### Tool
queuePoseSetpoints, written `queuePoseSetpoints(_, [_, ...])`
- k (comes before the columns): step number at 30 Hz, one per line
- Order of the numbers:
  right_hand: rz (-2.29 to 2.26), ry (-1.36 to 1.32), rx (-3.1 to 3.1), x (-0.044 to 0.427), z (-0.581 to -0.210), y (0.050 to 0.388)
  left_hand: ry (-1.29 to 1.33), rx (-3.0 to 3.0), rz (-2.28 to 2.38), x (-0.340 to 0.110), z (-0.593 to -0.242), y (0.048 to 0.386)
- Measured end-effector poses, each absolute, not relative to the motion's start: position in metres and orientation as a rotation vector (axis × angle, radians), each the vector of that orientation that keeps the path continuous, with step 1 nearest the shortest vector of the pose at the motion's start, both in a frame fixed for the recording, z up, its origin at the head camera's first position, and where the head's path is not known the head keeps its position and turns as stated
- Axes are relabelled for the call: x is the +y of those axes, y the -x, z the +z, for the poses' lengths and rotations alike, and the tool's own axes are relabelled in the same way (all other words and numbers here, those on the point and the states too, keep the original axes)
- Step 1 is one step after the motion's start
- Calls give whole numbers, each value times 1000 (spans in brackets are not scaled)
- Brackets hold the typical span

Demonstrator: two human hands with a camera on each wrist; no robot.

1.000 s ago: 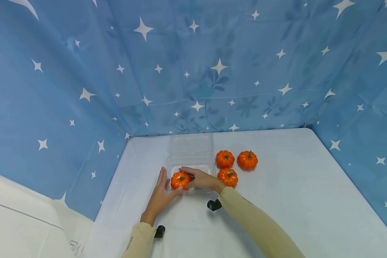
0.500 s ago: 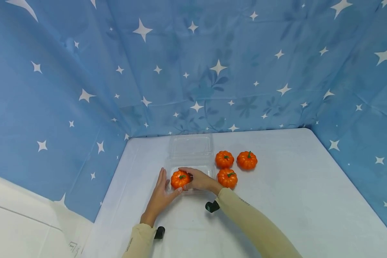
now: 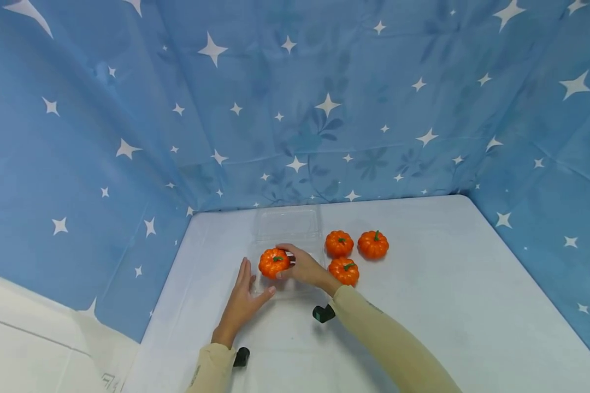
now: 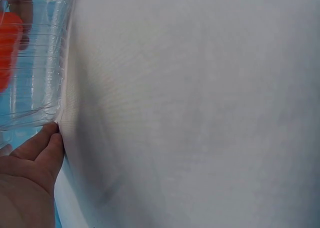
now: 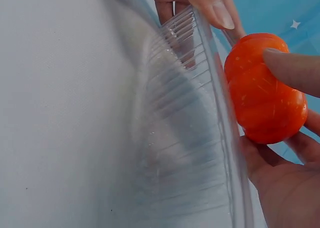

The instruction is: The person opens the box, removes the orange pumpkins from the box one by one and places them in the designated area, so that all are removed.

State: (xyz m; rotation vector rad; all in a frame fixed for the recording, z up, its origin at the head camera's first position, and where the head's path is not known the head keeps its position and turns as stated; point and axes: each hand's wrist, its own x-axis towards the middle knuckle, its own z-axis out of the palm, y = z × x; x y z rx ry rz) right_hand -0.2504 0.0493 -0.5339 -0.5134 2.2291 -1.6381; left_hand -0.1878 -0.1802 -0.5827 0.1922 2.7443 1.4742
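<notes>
A small orange pumpkin (image 3: 273, 263) with a green stem is gripped between the thumb and fingers of my right hand (image 3: 302, 267). It is held at rim height or above over the clear plastic clamshell box (image 3: 295, 293), as the right wrist view shows the pumpkin (image 5: 265, 90) just past the rim. My left hand (image 3: 242, 303) stands at the box's near left corner, fingers straight and thumb spread. Seen from the left wrist, the left hand's fingertips (image 4: 52, 130) touch the box's corner (image 4: 50, 115), and nothing is held in that hand.
The box's clear lid (image 3: 287, 222) lies folded back behind it. To its right sit three more pumpkins: one at the back (image 3: 339, 243), one farther right (image 3: 373, 245) and one nearer (image 3: 344, 271), partly behind the right wrist. A blue star-patterned curtain (image 3: 295, 109) surrounds the white table (image 3: 423, 300).
The right hand has raised the pumpkin from inside the box, up and slightly away from the left thumb. The left hand has stayed nearly still at the box's corner.
</notes>
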Motion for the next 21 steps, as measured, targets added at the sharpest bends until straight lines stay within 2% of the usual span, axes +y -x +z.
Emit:
queuePoseSetpoints(10, [-1715,441,2256,64,-525,244,-177,2753,1461,-182,-581,186])
queuePoseSetpoints(21, [-1752,355,2331,101,-508,233,-209,2781,1429,-180,-583,185])
